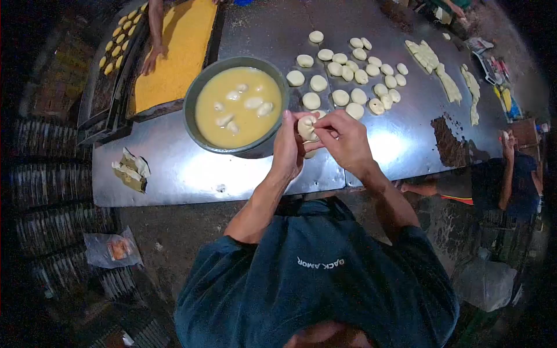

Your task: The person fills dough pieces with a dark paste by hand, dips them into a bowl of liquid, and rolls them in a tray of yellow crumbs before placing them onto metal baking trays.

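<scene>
Between my two hands, near the front edge of the metal table, is a pale dough ball with gathered folds on its face. My left hand cups it from the left, its fingers partly hidden behind it. The fingertips of my right hand pinch the folds. Just left of my hands stands a grey tub of yellow liquid, with several white dough pieces floating in it. Beyond my hands, many round dough pieces lie on the table, some very close to my fingers.
The metal table also bears dough strips, a brown crumbly heap and a crumpled wrapper. At the upper left, another person's hand touches a yellow sheet in a tray. Another person is at the right.
</scene>
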Motion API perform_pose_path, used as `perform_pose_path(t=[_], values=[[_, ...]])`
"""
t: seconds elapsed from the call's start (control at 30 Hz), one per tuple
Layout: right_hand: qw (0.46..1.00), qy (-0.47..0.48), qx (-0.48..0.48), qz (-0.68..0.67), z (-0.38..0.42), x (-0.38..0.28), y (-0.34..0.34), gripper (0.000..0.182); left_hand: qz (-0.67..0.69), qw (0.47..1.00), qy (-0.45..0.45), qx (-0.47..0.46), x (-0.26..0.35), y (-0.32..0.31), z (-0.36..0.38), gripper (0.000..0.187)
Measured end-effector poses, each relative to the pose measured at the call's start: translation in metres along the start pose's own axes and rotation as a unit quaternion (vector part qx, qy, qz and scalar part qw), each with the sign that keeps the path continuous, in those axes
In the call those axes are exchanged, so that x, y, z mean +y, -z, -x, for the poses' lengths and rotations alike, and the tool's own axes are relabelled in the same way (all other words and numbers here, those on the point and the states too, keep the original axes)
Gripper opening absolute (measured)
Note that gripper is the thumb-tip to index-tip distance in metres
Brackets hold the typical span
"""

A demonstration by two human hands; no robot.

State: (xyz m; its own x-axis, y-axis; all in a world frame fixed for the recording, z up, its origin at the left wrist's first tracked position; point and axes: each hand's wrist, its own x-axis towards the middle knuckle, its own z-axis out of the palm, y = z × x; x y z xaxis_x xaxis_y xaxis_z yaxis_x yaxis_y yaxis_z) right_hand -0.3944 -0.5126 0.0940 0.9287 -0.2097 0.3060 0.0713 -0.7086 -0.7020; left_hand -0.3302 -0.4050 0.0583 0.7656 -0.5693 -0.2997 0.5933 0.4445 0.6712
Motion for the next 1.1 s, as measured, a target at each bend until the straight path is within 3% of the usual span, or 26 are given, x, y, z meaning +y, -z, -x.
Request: perform_pose_path(t=[0.07, 0.1, 0.17, 0.2, 0.27, 0.3, 0.33, 0.37, 0.43, 0.47, 0.5, 0.53, 0.6, 0.67, 0.77, 0.83, 0.9, 0.97, 1.0, 1.07, 1.1], values=[[0.985, -0.122, -0.058, -0.106, -0.005, 0.004, -0.002, 0.020, -0.065, 0.995, -0.038, -0.060, -0.002, 0.016, -0.006, 0.055], [0.985, -0.121, -0.062, -0.106, -0.008, 0.000, -0.001, 0.020, -0.063, 0.996, -0.039, -0.057, -0.003, 0.016, -0.007, 0.055], [0.992, -0.089, -0.049, -0.078, -0.017, -0.011, 0.005, 0.022, -0.193, 0.980, -0.038, -0.010, -0.005, 0.015, -0.010, 0.052], [0.992, -0.091, -0.051, -0.076, -0.014, -0.004, 0.001, 0.022, -0.181, 0.983, -0.031, -0.003, -0.010, 0.016, -0.015, 0.051], [0.997, 0.009, -0.068, 0.044, -0.006, 0.018, -0.008, 0.031, -0.164, 0.986, -0.017, 0.015, -0.020, 0.014, -0.022, 0.051], [0.997, 0.005, -0.069, 0.045, 0.000, 0.016, -0.008, 0.031, -0.149, 0.988, -0.006, 0.035, -0.025, 0.013, -0.023, 0.051], [0.994, 0.062, -0.035, 0.077, 0.010, 0.010, -0.008, 0.033, -0.146, 0.987, -0.056, 0.039, -0.030, 0.008, -0.021, 0.054], [0.987, 0.120, -0.002, 0.106, 0.020, 0.005, -0.010, 0.035, -0.146, 0.987, -0.052, 0.043, -0.042, 0.008, -0.022, 0.054], [0.988, 0.093, -0.016, 0.120, 0.043, 0.024, 0.000, 0.034, -0.023, 0.996, 0.088, 0.010, -0.069, 0.012, -0.020, 0.059], [0.992, 0.079, -0.026, 0.099, 0.062, 0.049, 0.008, 0.034, -0.076, 0.975, 0.207, 0.009, -0.076, 0.010, -0.008, 0.063], [0.995, 0.058, -0.032, 0.080, 0.080, 0.064, 0.014, 0.033, -0.074, 0.945, 0.300, -0.105, -0.069, 0.002, 0.005, 0.064], [0.979, -0.015, -0.095, 0.179, 0.087, 0.065, 0.023, 0.032, -0.160, 0.934, 0.301, -0.110, -0.082, 0.009, 0.007, 0.060], [0.969, -0.013, -0.110, 0.221, 0.113, 0.098, 0.022, 0.025, -0.329, 0.895, 0.250, -0.165, -0.117, 0.043, 0.002, 0.058], [0.957, -0.003, -0.120, 0.265, 0.147, 0.141, 0.008, 0.024, -0.266, 0.927, 0.218, -0.147, -0.108, 0.061, 0.007, 0.050], [0.951, -0.026, -0.110, 0.287, 0.151, 0.154, 0.003, 0.027, -0.296, 0.932, 0.183, -0.102, -0.071, 0.089, 0.017, 0.035], [0.912, -0.090, -0.249, 0.314, 0.136, 0.140, 0.018, 0.016, -0.326, 0.933, 0.145, -0.046, -0.045, 0.104, 0.027, 0.032], [0.976, -0.192, -0.048, 0.095, 0.084, 0.082, 0.047, 0.018, -0.374, 0.921, 0.112, 0.007, -0.031, 0.129, 0.033, 0.031], [0.978, -0.172, 0.096, 0.067, 0.048, 0.055, 0.070, 0.032, -0.396, 0.912, 0.090, 0.054, -0.020, 0.145, 0.042, 0.029], [0.979, -0.171, 0.097, 0.061, 0.046, 0.064, 0.062, 0.032, -0.400, 0.910, 0.089, 0.058, -0.019, 0.149, 0.044, 0.029], [0.934, -0.016, 0.217, 0.284, 0.049, 0.109, 0.025, 0.046, -0.422, 0.898, 0.057, 0.109, -0.021, 0.158, 0.048, 0.029], [0.926, -0.093, 0.088, 0.356, 0.078, 0.166, -0.024, 0.055, -0.424, 0.897, 0.054, 0.112, -0.024, 0.161, 0.047, 0.029]])
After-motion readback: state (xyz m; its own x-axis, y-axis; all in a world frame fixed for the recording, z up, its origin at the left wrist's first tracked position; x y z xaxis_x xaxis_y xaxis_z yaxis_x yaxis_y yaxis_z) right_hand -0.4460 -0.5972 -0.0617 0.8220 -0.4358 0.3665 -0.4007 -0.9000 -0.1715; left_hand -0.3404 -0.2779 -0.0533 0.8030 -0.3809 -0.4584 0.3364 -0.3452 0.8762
